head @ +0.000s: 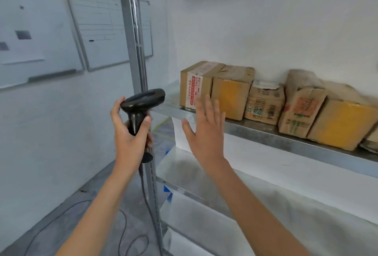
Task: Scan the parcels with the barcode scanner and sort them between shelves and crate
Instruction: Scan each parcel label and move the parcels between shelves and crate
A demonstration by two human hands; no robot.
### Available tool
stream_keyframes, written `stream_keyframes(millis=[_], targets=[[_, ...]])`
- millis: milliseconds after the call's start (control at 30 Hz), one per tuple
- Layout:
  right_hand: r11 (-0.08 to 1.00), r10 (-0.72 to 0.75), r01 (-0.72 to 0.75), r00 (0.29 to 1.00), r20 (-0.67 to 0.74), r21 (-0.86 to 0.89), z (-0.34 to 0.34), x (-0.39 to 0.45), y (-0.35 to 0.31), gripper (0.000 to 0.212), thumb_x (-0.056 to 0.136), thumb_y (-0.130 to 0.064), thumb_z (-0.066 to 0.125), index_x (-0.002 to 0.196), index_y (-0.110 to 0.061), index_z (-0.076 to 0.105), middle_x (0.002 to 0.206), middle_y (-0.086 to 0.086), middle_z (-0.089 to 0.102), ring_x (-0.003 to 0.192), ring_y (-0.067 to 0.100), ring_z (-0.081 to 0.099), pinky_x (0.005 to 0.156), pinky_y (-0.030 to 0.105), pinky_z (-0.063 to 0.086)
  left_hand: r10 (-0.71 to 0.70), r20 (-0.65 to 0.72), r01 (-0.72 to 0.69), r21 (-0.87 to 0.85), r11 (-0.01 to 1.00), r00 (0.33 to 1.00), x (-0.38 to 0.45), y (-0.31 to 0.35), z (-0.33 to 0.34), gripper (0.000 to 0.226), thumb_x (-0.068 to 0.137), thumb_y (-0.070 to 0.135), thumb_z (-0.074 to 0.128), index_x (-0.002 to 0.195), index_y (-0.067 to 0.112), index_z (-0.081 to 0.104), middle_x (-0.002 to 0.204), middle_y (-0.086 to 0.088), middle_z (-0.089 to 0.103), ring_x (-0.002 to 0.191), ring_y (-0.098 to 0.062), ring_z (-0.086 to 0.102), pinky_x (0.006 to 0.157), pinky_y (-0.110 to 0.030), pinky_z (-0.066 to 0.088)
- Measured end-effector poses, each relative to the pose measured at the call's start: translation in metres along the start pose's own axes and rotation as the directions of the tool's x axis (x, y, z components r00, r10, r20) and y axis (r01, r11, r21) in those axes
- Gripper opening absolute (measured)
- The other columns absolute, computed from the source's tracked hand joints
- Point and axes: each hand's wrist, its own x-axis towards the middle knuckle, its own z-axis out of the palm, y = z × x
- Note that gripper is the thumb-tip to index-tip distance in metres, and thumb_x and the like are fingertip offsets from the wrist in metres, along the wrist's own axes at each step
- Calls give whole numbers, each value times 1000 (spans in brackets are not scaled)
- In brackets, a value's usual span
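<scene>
Left hand [131,133] is wrapped around the barcode scanner [141,104], nose aimed toward 2 o'clock. Right hand [204,133] is empty, fingers spread, reaching for the shelf [266,133]. Looks like the pick-a-parcel step: the taped parcel [196,84] sits just past the fingertips at 12 o'clock, so next it needs a grab, label turned toward the scanner.

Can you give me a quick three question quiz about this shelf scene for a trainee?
1. True or false: the left hand holds the scanner.
2. What is the right hand holding? A) a box B) nothing C) a cable
3. Fill in: the box nearest the post has a red and white ____ on it.

Key: 1 true; 2 B; 3 label
</scene>
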Motion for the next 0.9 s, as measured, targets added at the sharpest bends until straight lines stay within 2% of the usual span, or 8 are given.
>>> stream_keyframes(millis=[100,200,333,433,567,667,733,900], targets=[[988,-6,-13,993,-117,-156,7,53,-15,71,103,-49,40,160,-24,5,168,7,1,154,31,-8,121,48,-10,14,39,-12,-53,999,999,45,-13,3,64,99,4,58,145,36,27,73,-4,62,49,-21,52,45,-32,48],[942,0,-64,982,-189,-329,11,106,-28,73,101,-53,41,160,-20,13,168,11,5,154,36,-2,121,52,-6,9,121,5,-117,993,993,80,-25,6,63,99,5,58,140,42,28,84,-12,65,49,-24,51,48,-33,47],[829,79,-140,988,-135,-541,23,150,-38,83,98,-66,33,161,-20,3,167,13,-1,154,37,-3,121,57,-6,-5,217,46,-185,982,976,109,-40,8,62,98,5,61,143,35,30,94,-16,68,48,-23,52,47,-32,47],[735,135,-190,982,-135,-651,34,153,-38,83,98,-67,30,159,-16,10,165,17,15,152,38,13,121,57,-5,4,275,60,-224,973,961,120,-49,8,63,98,3,60,145,31,30,103,-18,66,49,-23,52,46,-31,47],[743,122,-246,964,-236,-623,40,142,-40,67,99,-53,43,151,-11,39,152,17,44,142,38,38,121,53,12,0,317,91,-272,958,949,125,-54,9,62,98,2,60,145,32,30,92,-15,65,48,-23,51,44,-32,46],[747,43,-281,925,-377,-603,48,129,-46,53,91,-44,55,131,-10,63,136,15,61,132,42,50,116,64,18,-4,334,111,-302,947,943,125,-56,9,63,98,1,59,145,32,30,90,-13,65,48,-24,51,44,-34,46],[761,-1,-303,884,-468,-574,54,120,-50,49,87,-41,59,125,-10,67,131,12,65,130,43,52,111,67,24,6,335,106,-315,943,942,123,-58,7,64,98,1,60,145,32,29,90,-11,66,49,-25,51,46,-35,47],[805,-25,-334,807,-590,-491,57,101,-61,46,88,-42,61,125,-15,66,132,7,64,131,42,49,106,60,33,-11,320,129,-351,927,947,118,-56,-1,63,99,3,60,145,31,29,99,-17,66,49,-29,50,45,-34,48]])
